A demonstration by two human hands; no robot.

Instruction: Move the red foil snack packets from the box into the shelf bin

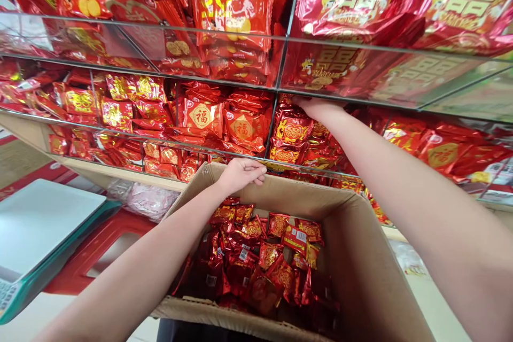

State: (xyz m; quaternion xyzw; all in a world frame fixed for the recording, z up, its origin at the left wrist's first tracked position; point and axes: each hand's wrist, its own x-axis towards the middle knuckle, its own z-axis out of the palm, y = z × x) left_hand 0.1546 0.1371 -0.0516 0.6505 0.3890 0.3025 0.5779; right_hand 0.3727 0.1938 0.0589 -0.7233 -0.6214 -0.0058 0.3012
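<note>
**Left hand on the box rim, right hand up in the shelf**

The left hand (242, 173) is curled over the far rim of the cardboard box (372, 262), its fingers folded down and clamped on the edge. Inside the box lies a loose heap of red-and-gold packets (264, 256), below that hand and on the wearer's side of it. The right hand (317, 108) is higher and farther out, inside the glass shelf (360, 72), resting on top of the stacked shelf packets (292, 132). Its fingers are hidden under the glass front of the tier above, so it cannot be told whether they are apart or together. The shelf stack lies just under and slightly left of the right hand, and the heap in the box is well below it. The left hand is the nearer of the two to the heap. Off to the left, a weighing scale (44, 224) sits on a red stool (100, 251).
</note>
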